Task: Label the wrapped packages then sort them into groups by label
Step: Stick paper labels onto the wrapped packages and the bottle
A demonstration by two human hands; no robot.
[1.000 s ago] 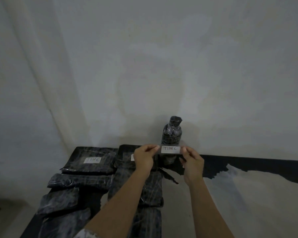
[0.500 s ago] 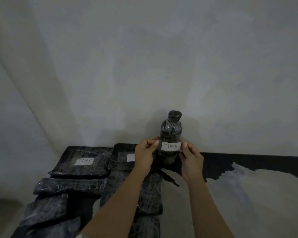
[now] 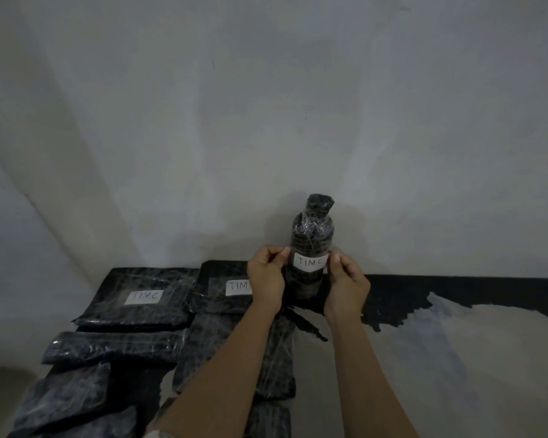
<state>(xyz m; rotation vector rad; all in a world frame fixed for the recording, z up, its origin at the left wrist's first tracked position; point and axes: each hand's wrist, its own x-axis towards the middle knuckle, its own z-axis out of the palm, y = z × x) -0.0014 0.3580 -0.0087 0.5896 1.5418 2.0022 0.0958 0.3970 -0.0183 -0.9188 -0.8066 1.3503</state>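
Label [image 3: 309, 262] moved onto wrapped bottle [image 3: 311, 229], left hand [image 3: 265, 276], right hand [image 3: 347, 281] grip pinching its ends, packages [image 3: 159, 279] beside

Right of the upright wrapped bottle [image 3: 311, 229]: bare bench [image 3: 456, 358] out to the frame edge, open pass. Left: flat wrapped packages [image 3: 140, 314] laid edge to edge, some overlapping, from the near edge back toward the wall [image 3: 266, 121]. They sit low, so a reach goes over them, with little bare surface between. Wall close behind the bottle, can't tell any gap. Left hand [image 3: 266, 279] and right hand [image 3: 347, 286] flank the bottle, pinching the label [image 3: 309, 262] ends, blocking both sides. Above the bottle: free air.
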